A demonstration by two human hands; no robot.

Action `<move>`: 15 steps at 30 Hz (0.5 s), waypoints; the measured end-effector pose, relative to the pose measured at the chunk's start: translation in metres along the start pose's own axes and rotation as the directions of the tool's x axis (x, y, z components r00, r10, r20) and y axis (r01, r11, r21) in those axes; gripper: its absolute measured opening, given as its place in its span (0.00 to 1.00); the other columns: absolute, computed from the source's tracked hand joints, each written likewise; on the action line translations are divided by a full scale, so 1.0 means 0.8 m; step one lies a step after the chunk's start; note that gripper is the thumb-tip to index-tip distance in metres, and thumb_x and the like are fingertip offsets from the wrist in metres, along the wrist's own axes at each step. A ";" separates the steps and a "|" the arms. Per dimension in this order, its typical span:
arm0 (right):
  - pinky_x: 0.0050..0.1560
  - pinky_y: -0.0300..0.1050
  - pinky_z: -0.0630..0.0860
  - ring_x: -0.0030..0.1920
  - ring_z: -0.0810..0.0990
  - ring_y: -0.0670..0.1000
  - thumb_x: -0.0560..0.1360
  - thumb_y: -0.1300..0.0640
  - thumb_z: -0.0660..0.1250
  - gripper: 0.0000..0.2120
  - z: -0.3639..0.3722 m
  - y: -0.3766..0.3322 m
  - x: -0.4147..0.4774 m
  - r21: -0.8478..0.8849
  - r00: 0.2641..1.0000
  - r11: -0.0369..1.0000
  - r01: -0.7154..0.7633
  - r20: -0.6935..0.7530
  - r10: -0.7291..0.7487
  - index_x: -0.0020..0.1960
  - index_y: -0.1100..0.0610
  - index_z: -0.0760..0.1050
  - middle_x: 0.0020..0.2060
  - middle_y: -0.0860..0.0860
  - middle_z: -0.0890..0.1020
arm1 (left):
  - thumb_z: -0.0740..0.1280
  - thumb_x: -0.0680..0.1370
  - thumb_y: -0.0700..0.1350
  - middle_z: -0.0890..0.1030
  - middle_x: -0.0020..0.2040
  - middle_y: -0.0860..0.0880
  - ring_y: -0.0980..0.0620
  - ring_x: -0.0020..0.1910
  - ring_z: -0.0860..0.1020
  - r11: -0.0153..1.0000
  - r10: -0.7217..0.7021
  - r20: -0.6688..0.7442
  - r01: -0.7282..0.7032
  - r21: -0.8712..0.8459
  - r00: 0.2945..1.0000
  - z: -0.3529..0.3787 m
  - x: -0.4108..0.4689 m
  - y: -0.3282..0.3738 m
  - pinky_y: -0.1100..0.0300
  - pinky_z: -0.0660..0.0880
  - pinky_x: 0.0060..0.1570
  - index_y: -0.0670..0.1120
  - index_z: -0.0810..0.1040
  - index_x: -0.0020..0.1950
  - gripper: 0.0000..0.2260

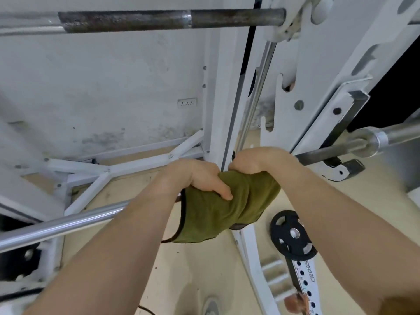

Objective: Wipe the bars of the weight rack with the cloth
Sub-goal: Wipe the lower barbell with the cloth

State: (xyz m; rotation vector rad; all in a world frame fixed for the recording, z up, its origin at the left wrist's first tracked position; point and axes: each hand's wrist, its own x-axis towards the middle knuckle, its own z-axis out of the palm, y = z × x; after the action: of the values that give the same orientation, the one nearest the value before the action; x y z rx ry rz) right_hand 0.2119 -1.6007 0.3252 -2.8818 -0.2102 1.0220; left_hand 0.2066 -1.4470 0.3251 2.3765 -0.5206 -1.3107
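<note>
An olive green cloth (213, 210) is draped over a chrome bar (68, 223) that runs from the lower left toward the white rack upright (220, 123). My left hand (195, 178) grips the cloth on the bar, thumb pressed into the fabric. My right hand (256, 160) grips the cloth's upper right part beside the upright. The stretch of bar under the cloth is hidden. A darker rusty bar (159, 20) crosses the top of the view.
A thin chrome guide rod (256, 92) runs down next to the upright. Another barbell end (368, 142) rests on a hook at right. A black weight plate (293, 235) hangs low on the right. White frame braces (109, 171) lie on the floor by the wall.
</note>
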 end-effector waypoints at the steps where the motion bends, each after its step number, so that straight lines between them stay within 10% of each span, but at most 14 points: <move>1: 0.55 0.51 0.73 0.56 0.76 0.54 0.82 0.50 0.51 0.18 0.008 0.002 0.000 -0.003 0.996 1.000 -0.003 -0.090 0.003 0.59 0.56 0.76 0.58 0.55 0.78 | 0.71 0.71 0.59 0.82 0.53 0.48 0.49 0.50 0.81 0.999 0.024 -0.086 -0.020 0.046 0.996 0.007 0.001 -0.003 0.51 0.78 0.55 0.47 0.79 0.59 0.22; 4: 0.46 0.52 0.73 0.42 0.78 0.54 0.81 0.47 0.49 0.19 0.042 0.007 -0.033 -0.044 0.818 0.998 0.037 -0.573 -0.055 0.43 0.53 0.74 0.38 0.50 0.79 | 0.65 0.74 0.57 0.78 0.42 0.52 0.51 0.41 0.78 0.921 0.178 -0.568 0.068 0.384 0.803 0.059 -0.012 -0.018 0.56 0.76 0.40 0.48 0.75 0.51 0.14; 7: 0.61 0.55 0.66 0.54 0.77 0.51 0.81 0.42 0.44 0.23 0.069 0.007 -0.068 -0.108 0.783 0.986 0.130 -0.598 -0.169 0.55 0.47 0.76 0.51 0.46 0.80 | 0.70 0.71 0.53 0.78 0.48 0.51 0.48 0.46 0.78 0.805 0.389 -0.775 0.226 0.549 0.498 0.113 -0.051 -0.046 0.55 0.72 0.44 0.49 0.72 0.63 0.22; 11: 0.68 0.56 0.61 0.65 0.72 0.48 0.80 0.38 0.45 0.24 0.082 -0.075 -0.077 -0.074 0.706 0.970 0.230 -0.674 -0.219 0.68 0.45 0.70 0.63 0.44 0.76 | 0.67 0.75 0.45 0.76 0.62 0.54 0.51 0.56 0.75 0.973 0.226 -0.855 -0.146 0.178 0.467 0.112 -0.104 -0.086 0.54 0.74 0.56 0.52 0.71 0.69 0.22; 15: 0.47 0.50 0.65 0.35 0.78 0.53 0.79 0.43 0.53 0.20 0.104 -0.154 -0.040 -0.095 0.582 0.992 0.085 -0.803 -0.127 0.35 0.49 0.74 0.31 0.48 0.80 | 0.53 0.80 0.53 0.79 0.42 0.51 0.47 0.43 0.79 0.979 0.012 -0.912 0.179 0.094 0.410 0.098 -0.119 -0.107 0.54 0.73 0.40 0.50 0.76 0.52 0.13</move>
State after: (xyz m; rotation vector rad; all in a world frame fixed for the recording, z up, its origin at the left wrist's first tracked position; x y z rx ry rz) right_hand 0.1221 -1.4818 0.2953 -2.9700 -0.3243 -0.4026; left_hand 0.1040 -1.3383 0.3130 2.8098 -0.1484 0.2144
